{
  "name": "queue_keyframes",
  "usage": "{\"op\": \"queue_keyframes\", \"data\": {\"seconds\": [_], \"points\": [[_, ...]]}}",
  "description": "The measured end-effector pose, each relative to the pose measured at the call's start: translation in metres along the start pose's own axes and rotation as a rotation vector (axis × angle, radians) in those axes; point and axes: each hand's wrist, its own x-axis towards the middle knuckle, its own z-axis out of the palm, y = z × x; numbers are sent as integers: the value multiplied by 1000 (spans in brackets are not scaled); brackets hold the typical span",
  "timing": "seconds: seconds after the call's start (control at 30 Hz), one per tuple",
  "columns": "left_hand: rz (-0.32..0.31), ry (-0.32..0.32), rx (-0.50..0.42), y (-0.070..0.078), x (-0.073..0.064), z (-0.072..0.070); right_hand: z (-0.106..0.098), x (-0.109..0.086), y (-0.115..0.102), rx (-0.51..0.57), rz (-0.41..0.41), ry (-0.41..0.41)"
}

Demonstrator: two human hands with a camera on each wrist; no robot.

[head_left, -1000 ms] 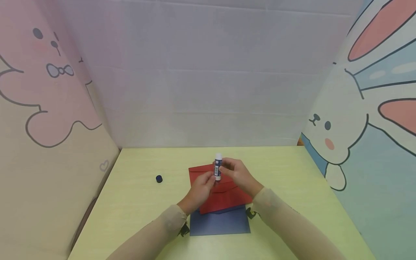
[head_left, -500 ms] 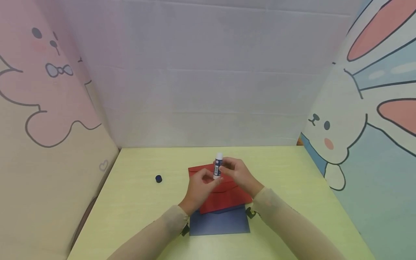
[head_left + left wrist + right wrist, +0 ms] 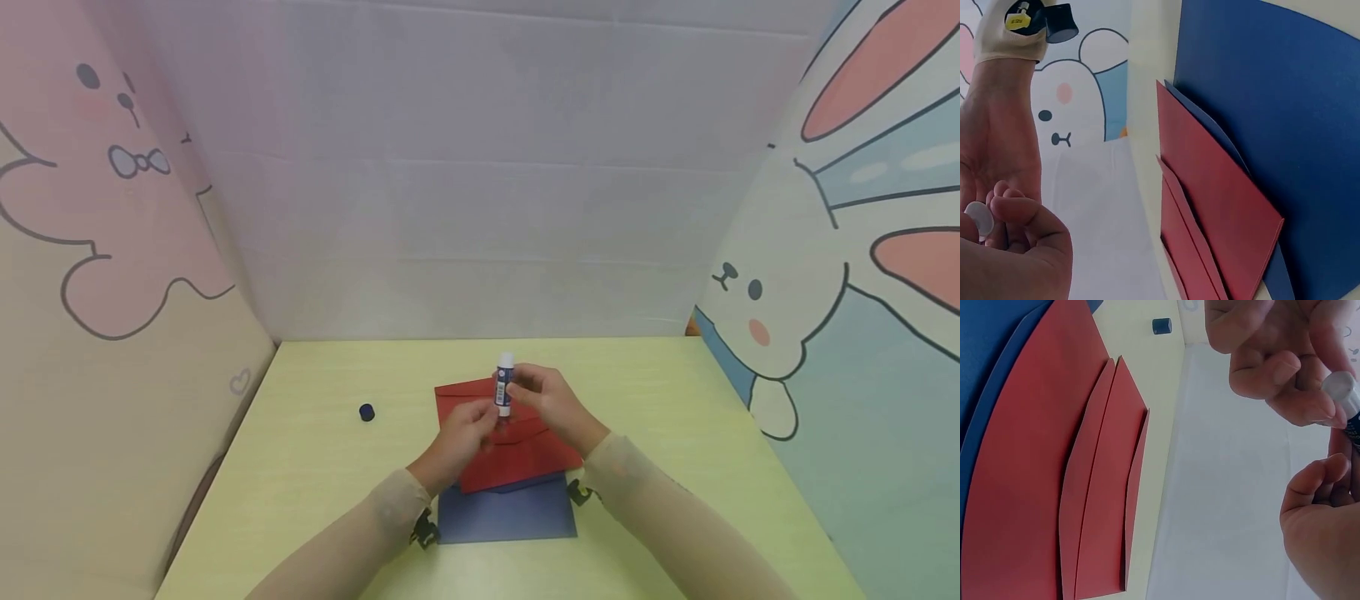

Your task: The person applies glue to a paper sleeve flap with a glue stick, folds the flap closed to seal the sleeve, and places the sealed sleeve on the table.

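Observation:
A glue stick (image 3: 504,387) with a blue label stands upright between both hands, its white top uncapped. My right hand (image 3: 553,404) grips the labelled body. My left hand (image 3: 459,437) pinches the white base (image 3: 1340,387) between thumb and fingers. In the left wrist view the white round base (image 3: 982,219) shows, the rest of the stick hidden by fingers. Below the hands lies a red envelope (image 3: 517,467), its flap slightly raised, overlapping a blue envelope (image 3: 508,518). Left of them, a small dark blue cap (image 3: 367,412) sits on the table.
The pale yellow table (image 3: 675,417) meets a white sheet (image 3: 480,208) at the back. Printed cartoon panels flank it on the left (image 3: 135,250) and right (image 3: 862,333). Small dark devices are strapped at both sleeve cuffs.
Half a second ago the left fingers were spread wider at the base; now they are drawn together on it, much as one second ago. The right hand and the glue stick have hardly moved.

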Motion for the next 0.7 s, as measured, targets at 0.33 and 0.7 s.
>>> {"op": "queue_keyframes", "data": {"seconds": [0.33, 0.7], "points": [[39, 90, 67, 0, -2, 5, -2, -1, 1, -15, -8, 6], [180, 377, 329, 1, -5, 15, 2, -1, 2, -13, -17, 15]]}}
